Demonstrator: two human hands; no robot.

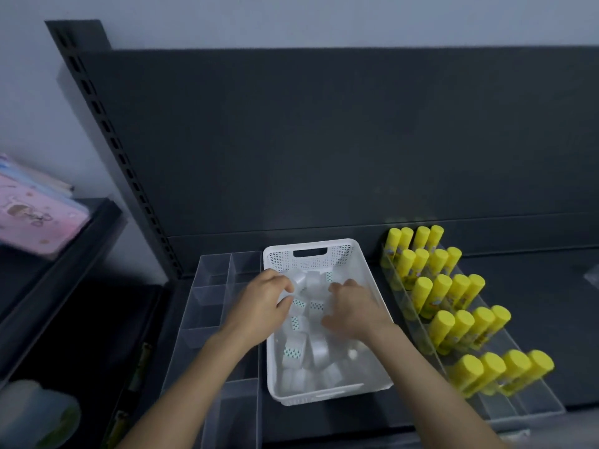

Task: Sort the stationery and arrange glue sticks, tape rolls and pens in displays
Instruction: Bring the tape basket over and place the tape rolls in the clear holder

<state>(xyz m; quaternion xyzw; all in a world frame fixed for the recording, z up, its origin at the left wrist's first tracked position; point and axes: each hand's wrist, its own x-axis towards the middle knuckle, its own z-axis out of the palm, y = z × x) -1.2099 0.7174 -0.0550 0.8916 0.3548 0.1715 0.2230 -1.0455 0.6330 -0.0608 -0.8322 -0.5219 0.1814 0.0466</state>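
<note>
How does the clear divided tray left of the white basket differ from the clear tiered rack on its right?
The clear divided tray looks unfilled in its visible compartments; the clear tiered rack holds rows of yellow glue sticks. The tray is split into box-like cells; the rack rises in steps toward the back. Both are transparent plastic, flanking the white perforated basket.

White tape rolls [319,350] in basket [327,251]; glue sticks [453,286] tiered
</note>
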